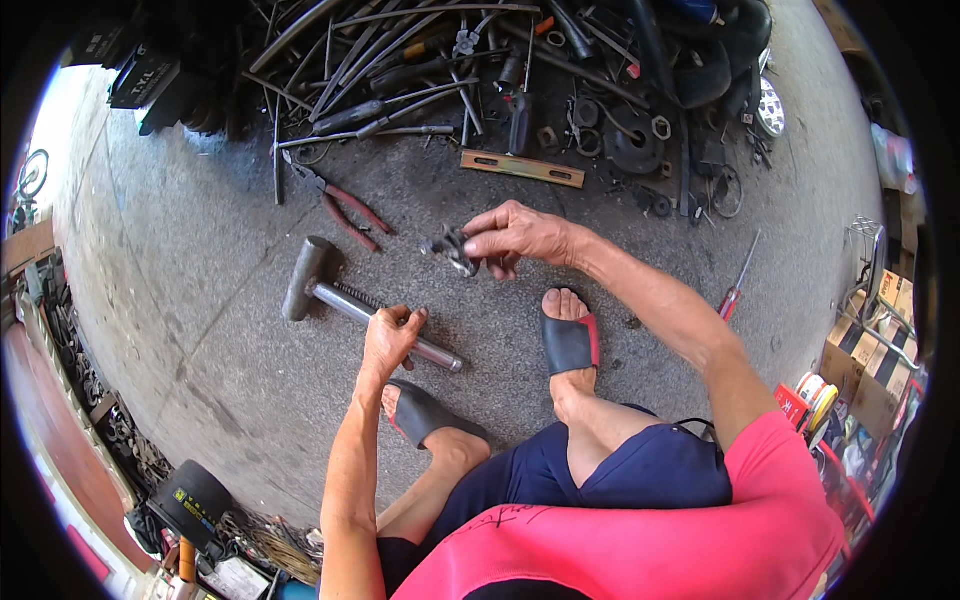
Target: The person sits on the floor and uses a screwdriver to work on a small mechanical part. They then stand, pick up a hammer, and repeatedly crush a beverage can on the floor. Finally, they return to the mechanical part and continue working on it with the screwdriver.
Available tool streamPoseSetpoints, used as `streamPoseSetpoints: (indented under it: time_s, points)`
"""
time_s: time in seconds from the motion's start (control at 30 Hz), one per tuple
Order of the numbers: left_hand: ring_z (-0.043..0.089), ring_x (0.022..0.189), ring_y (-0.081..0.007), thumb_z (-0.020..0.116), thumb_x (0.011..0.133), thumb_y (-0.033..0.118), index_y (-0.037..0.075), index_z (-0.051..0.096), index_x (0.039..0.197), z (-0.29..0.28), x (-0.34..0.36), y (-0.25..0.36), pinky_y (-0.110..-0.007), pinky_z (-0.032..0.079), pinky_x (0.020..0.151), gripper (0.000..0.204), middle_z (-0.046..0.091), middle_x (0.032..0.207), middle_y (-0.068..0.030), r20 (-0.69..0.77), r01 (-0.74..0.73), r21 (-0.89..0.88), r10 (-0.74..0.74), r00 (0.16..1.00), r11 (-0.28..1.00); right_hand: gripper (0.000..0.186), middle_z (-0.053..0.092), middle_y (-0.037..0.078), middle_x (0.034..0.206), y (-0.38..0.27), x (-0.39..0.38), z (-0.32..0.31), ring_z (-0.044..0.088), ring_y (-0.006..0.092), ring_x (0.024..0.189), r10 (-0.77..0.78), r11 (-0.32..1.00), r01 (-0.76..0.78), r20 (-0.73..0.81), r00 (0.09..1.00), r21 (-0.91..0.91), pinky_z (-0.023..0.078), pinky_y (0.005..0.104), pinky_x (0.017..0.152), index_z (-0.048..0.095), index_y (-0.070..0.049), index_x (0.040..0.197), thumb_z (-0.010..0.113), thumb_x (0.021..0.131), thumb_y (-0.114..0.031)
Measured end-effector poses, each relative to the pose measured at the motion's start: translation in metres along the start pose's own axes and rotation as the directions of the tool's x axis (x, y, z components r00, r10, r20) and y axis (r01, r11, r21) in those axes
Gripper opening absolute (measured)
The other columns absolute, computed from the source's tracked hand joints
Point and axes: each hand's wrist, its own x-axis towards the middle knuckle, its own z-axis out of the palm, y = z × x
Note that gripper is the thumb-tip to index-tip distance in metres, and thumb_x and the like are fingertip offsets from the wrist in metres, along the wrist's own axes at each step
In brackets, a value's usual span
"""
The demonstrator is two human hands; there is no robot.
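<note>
My left hand (390, 340) is closed around the metal handle of a hammer (312, 278), whose heavy head points to the far left. Beside the handle a thin ridged rod or spring (358, 294) shows; its near end disappears behind my fingers. My right hand (520, 238) pinches a small dark metal part (458, 250) above the floor, its exact kind blurred. Pliers (350, 210) with red handles lie just beyond the hammer. Farther off, a slotted yellowish metal bar (522, 168) rests near the tool pile.
A heap of rods, wrenches and screwdrivers (390, 100) spreads across the far floor, with nuts and rings (588, 130) to its right. A red-handled screwdriver (738, 285) lies to the right. My sandaled feet (571, 340) stand close by. Cardboard boxes (870, 345) line the right side.
</note>
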Motion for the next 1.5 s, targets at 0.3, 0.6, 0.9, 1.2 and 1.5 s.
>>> streamPoseSetpoints:
  time_s: [0.3,0.6,0.9,1.2,1.5]
  points:
    - [0.054,0.035,-0.0187,0.059,0.085,0.027,-0.006,0.056,0.066,0.002,0.002,0.0,-0.031,0.042,0.03,0.038,0.052,0.048,-0.0092,0.007,0.011,-0.002,-0.011,1.0,1.0,0.026,0.064,0.005,0.074,-0.006,-0.004,0.004,0.058,0.0103,0.053,-0.086,0.923,0.034,0.121,0.989,0.384,0.048,0.0236,0.047,0.064,-0.002,0.095,0.062,0.086,-0.026]
    - [0.057,0.047,-0.017,0.063,0.084,0.031,-0.003,0.059,0.081,-0.024,0.009,0.003,-0.032,0.052,0.043,0.035,0.053,0.058,-0.0073,0.262,0.227,-0.222,-0.166,0.951,0.948,0.027,0.058,0.002,0.065,-0.037,0.0,0.026,0.053,0.0061,0.053,-0.179,0.955,0.169,-0.018,0.984,-0.244,0.044,0.0215,0.048,0.065,0.0,0.096,0.067,0.081,-0.023]
    - [0.064,0.091,-0.0241,0.059,0.089,0.022,-0.002,0.045,0.122,-0.056,-0.024,0.084,-0.033,0.056,0.072,0.043,0.059,0.101,-0.0129,0.09,-0.107,-0.771,0.274,0.957,0.628,0.032,0.063,0.015,0.08,-0.038,0.003,0.061,0.062,0.0311,0.072,-0.63,0.416,0.331,-0.006,0.776,-0.847,0.049,0.0365,0.064,0.065,-0.003,0.094,0.067,0.069,-0.022]
    - [0.063,0.091,-0.0247,0.058,0.087,0.011,0.002,0.045,0.121,-0.04,-0.026,0.045,-0.037,0.054,0.076,0.037,0.061,0.105,-0.0137,-0.002,-0.055,-0.99,0.37,0.929,0.132,0.041,0.063,0.005,0.089,-0.062,-0.002,0.08,0.058,0.0132,0.073,-0.458,0.735,0.347,-0.049,0.888,-0.583,0.048,0.026,0.063,0.064,-0.003,0.105,0.074,0.066,-0.012]
    - [0.058,0.104,-0.0276,0.06,0.086,0.012,0.006,0.044,0.123,-0.047,-0.04,0.042,-0.037,0.052,0.079,0.04,0.057,0.114,-0.013,-0.065,-0.06,-0.998,0.395,0.916,-0.026,0.037,0.059,-0.001,0.09,-0.067,0.012,0.094,0.054,0.0031,0.068,-0.474,0.778,0.391,-0.049,0.879,-0.492,0.044,0.0168,0.055,0.065,-0.008,0.107,0.075,0.071,-0.01]
